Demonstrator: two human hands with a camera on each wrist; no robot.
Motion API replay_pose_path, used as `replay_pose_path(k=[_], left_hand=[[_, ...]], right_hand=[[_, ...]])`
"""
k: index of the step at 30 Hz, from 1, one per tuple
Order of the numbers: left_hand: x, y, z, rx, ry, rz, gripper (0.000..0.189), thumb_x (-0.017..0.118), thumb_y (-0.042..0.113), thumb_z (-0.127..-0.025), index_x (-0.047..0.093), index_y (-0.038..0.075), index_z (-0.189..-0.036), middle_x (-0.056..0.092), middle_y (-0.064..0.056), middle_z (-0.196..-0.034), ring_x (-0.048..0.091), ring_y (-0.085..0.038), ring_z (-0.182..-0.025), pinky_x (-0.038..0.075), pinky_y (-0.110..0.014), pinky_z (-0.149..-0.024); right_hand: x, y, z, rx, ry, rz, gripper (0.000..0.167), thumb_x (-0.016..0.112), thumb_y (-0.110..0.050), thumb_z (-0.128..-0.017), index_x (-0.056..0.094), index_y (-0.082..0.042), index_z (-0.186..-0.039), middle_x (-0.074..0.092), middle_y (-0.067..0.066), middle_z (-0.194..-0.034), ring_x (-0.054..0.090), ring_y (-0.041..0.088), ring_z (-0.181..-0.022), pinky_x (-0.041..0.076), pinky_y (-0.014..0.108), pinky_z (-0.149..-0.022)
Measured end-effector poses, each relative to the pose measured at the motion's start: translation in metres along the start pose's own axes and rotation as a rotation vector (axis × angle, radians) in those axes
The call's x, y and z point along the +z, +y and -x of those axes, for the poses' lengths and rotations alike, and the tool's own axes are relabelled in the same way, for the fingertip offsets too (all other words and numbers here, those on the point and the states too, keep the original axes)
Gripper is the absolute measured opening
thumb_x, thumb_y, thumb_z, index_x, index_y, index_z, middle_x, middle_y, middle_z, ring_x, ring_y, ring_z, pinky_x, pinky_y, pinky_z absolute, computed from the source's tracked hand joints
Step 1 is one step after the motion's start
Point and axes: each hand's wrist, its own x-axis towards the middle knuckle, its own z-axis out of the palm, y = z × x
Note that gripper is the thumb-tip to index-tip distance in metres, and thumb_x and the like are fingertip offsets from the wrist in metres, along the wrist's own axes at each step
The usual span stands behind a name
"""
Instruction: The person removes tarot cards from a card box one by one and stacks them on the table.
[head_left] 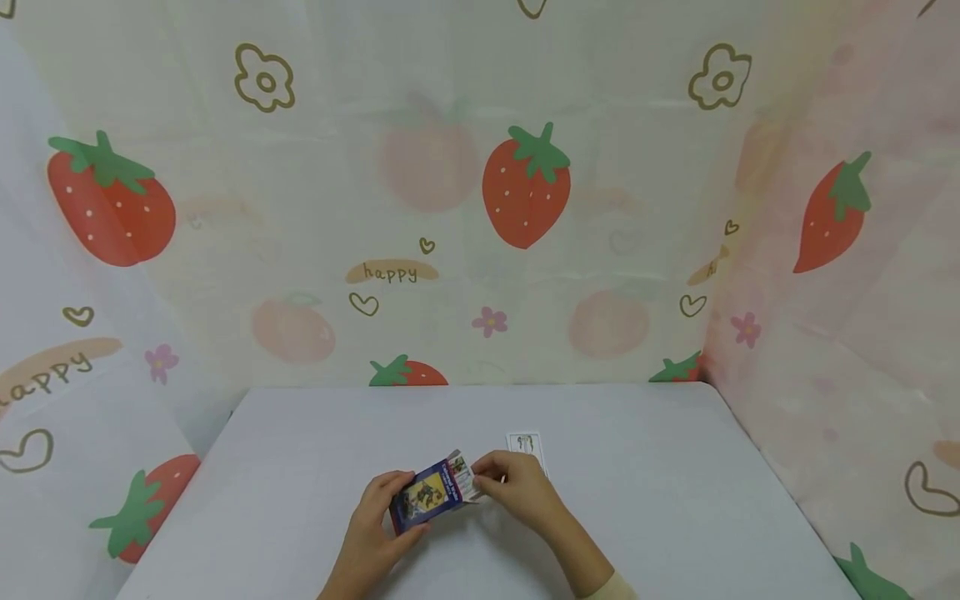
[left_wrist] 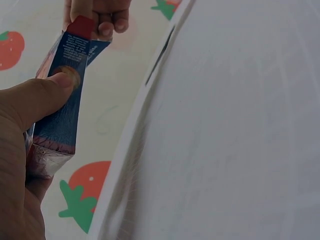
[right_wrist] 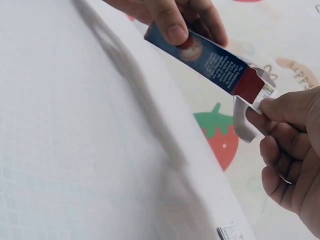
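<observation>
A small blue card box [head_left: 426,498] with a yellow picture on its face is gripped by my left hand [head_left: 377,521], thumb along one narrow side. Its end flaps stand open toward the right. White printed cards [head_left: 462,477] stick out of that end, and my right hand [head_left: 521,493] pinches them between thumb and index finger. In the right wrist view, the cards [right_wrist: 263,95] show just inside the box mouth, beside a red flap. The left wrist view shows the box's closed end [left_wrist: 50,157] near my left palm.
A white card with a printed frame [head_left: 524,443] lies on the white table [head_left: 637,475], just beyond my right hand and partly hidden by it. Strawberry-patterned cloth [head_left: 630,192] hangs behind the table and along both sides.
</observation>
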Motion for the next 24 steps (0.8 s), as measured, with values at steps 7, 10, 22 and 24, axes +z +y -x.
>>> replay_pose_path(k=[7,10,22,24], left_hand=[[0.001,-0.001,0.0,-0.002,0.001,-0.008,0.079,0.097,0.017,-0.069,0.06,0.013,-0.139,0.056,0.005,-0.136,0.056,-0.014,-0.125,0.044,-0.018,-0.107],[0.001,-0.001,0.0,0.003,0.006,-0.007,0.079,0.097,0.016,-0.068,0.06,0.012,-0.138,0.056,0.005,-0.136,0.056,-0.015,-0.125,0.043,-0.015,-0.106],[0.001,-0.001,0.0,0.009,0.013,0.023,0.08,0.096,0.013,-0.068,0.059,0.008,-0.139,0.056,0.002,-0.137,0.056,-0.017,-0.125,0.032,-0.004,-0.107],[0.001,-0.001,0.0,0.003,0.012,0.021,0.08,0.096,0.014,-0.068,0.059,0.009,-0.139,0.056,0.002,-0.137,0.056,-0.017,-0.125,0.032,-0.004,-0.106]], right_hand=[[-0.005,-0.001,0.001,0.009,0.011,-0.012,0.008,0.077,-0.017,-0.092,0.077,-0.018,-0.1,0.072,-0.012,-0.082,0.058,0.006,-0.07,0.048,0.022,-0.061],[-0.007,-0.001,0.0,-0.005,0.022,-0.008,0.009,0.076,-0.015,-0.091,0.077,-0.017,-0.101,0.072,-0.011,-0.082,0.058,0.006,-0.069,0.048,0.021,-0.061],[-0.019,-0.005,0.001,0.013,0.036,-0.03,0.011,0.075,-0.012,-0.092,0.077,-0.018,-0.101,0.071,-0.01,-0.082,0.056,0.01,-0.07,0.047,0.022,-0.058],[-0.021,-0.005,0.002,0.015,0.04,-0.033,0.011,0.075,-0.013,-0.093,0.077,-0.018,-0.101,0.07,-0.01,-0.082,0.056,0.01,-0.07,0.047,0.022,-0.058]])
